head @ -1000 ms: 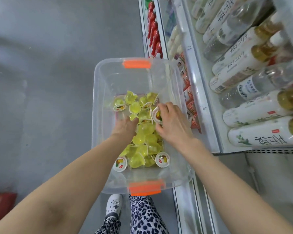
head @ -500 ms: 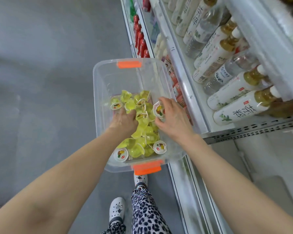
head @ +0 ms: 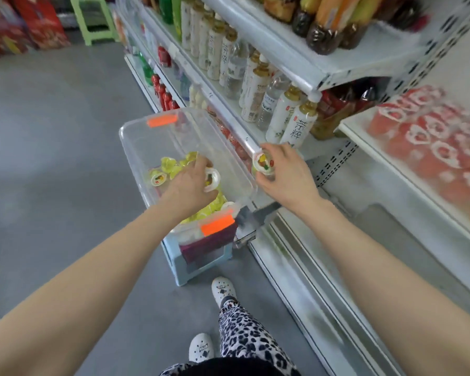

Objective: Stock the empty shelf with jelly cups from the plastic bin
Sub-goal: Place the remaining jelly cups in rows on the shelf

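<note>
Your bin (head: 136, 142) is clear plastic with bright orange latches (head: 162, 121) at its far and near ends. The jelly cups (head: 171, 165) in it are yellow-green, their lids white with red and yellow fruit print. The stool (head: 198, 263) under the bin is pale blue. Your trousers (head: 244, 337) are a black-and-white leopard print, your shoes (head: 223, 290) white with small dark marks. The floor (head: 52, 158) is grey, the shelves (head: 334, 69) white. Far left stands a light green stool (head: 92, 20); on the right, pink-red packs (head: 429, 137) with white lettering.
</note>
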The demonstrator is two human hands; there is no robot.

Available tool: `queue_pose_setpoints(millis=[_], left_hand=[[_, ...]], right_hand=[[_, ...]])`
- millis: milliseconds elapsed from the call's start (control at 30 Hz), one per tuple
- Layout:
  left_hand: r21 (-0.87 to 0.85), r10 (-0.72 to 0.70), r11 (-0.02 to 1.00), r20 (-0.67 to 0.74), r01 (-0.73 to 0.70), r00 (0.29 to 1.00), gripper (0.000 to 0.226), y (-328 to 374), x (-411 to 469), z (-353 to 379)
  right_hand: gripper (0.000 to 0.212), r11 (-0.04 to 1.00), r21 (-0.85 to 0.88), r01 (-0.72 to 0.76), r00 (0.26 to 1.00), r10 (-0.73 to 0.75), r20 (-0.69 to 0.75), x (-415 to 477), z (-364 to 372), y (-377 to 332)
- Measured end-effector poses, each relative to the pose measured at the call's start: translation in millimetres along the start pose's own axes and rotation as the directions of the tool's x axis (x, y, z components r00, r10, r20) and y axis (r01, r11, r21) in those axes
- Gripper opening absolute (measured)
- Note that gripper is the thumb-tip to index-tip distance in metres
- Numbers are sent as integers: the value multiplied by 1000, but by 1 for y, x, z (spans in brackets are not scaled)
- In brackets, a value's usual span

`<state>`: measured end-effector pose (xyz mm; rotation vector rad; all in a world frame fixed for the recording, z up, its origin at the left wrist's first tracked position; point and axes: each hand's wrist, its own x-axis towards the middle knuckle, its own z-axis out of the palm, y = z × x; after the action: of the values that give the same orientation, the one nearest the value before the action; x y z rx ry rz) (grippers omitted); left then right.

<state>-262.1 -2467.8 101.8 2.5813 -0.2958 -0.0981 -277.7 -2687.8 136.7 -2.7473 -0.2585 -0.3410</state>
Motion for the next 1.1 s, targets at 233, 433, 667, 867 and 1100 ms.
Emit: queue_pose_setpoints(millis=[233,433,667,867,1100], left_hand=[[19,328,944,35,-328,944,57,82,-14,-10],[-27,534,845,48,-533,844,63,178,-28,-5],[-90,753,658,37,-748,657,57,290,-52,15],[-136,863,500,-8,-855,506,55,392,-87,43],[-174,897,426,-45,-888,439,57,506,-127,94]], right_hand=[[52,978,-108,-177,968,154,-199,-74,-81,24],[52,920,-169,-353,895,280,-347,-139,-155,48],[50,826,-154,-542,755,398,-521,-228,-230,78],[48,733,-116,-671,625,474,-620,-318,-295,113],[46,641,-63,-765,524,563,-639,-424,-360,174]])
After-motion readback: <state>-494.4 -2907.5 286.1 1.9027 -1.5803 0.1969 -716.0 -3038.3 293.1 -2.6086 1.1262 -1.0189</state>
